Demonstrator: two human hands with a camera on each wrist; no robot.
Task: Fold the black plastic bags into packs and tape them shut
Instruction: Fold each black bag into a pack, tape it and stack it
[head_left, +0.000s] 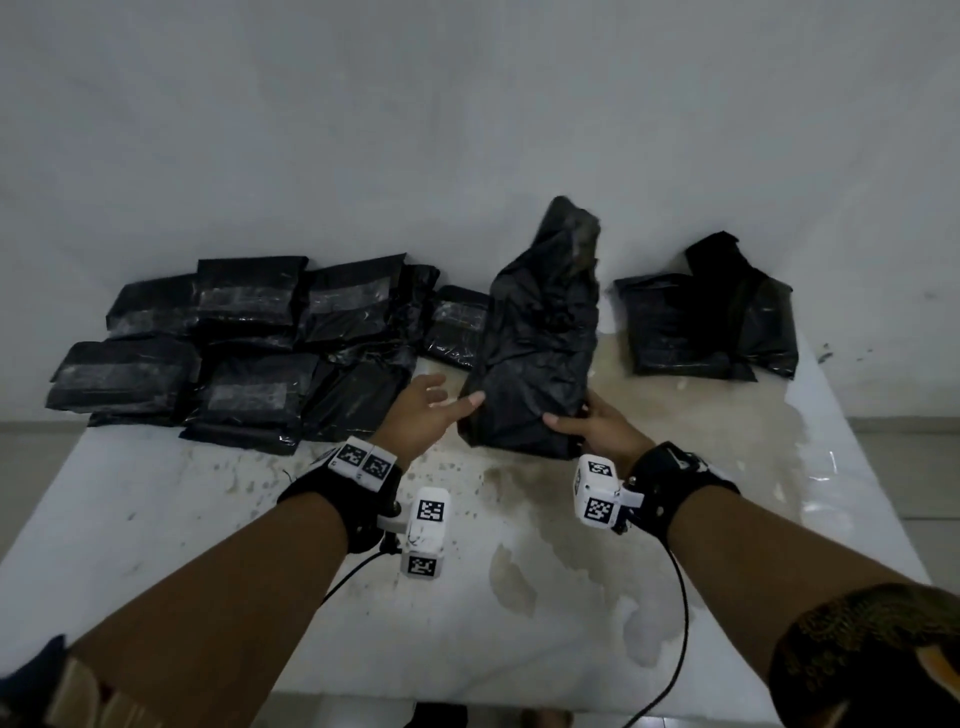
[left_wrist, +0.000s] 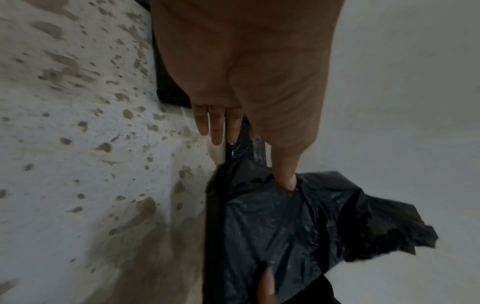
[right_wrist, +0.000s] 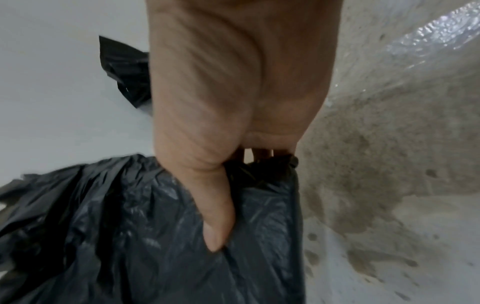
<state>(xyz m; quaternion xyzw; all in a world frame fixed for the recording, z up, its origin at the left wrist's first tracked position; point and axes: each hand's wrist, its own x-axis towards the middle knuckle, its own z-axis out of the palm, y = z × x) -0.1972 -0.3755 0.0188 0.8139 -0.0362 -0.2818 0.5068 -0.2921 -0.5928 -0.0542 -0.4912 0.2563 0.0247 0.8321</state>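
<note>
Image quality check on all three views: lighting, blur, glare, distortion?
Head view: dim, flat light; the crumpled black plastic bag loses fold detail, its raised top smeared; table edges bow from the wide lens. Left wrist view: left hand close and soft, stained white table streaked with blur. Right wrist view: right hand soft; glare on clear plastic sheet.

My view takes in a white table pushed against a pale wall. Brown stains spread across the table's middle and toward its near edge, with smaller flecks scattered toward the left edge. A glossy wet sheen catches light along the right edge. Grey floor shows past the table's left and right edges. Below the near edge, something dark sits on the floor, too dim to identify.
</note>
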